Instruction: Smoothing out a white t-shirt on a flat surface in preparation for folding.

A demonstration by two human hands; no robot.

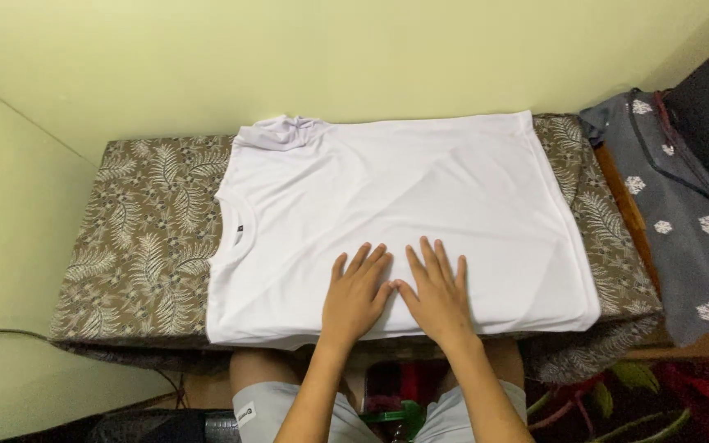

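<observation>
Wall (330,57): pale yellow-green, filled the top of the frame and ran down the left side.

Padded board (141,238): long, covered in brown leaf-print cloth, spanned the middle of the frame from left to right.

White T-shirt (420,197): lay spread flat on the board at centre frame, neckline toward the left, hem toward the right, one sleeve bunched at the upper left corner. Judged light, thin and limp, likely to slide and wrinkle on the cover; best taken by pinching the hem, the side edge or the shoulder seam, not the flat middle.

Grey garment with white flower marks (683,213): draped at the right edge of the frame, well apart from the shirt.

Grey shorts (272,410): seen on the person's legs at the bottom of the frame.

Left hand (356,297): flat, fingers spread, palm down on the shirt's near edge, gripping nothing.

Right hand (438,294): likewise flat and released, pressed on the shirt just beside the left hand, thumbs almost touching. The shirt lay beneath both palms and stretched away above them.
</observation>
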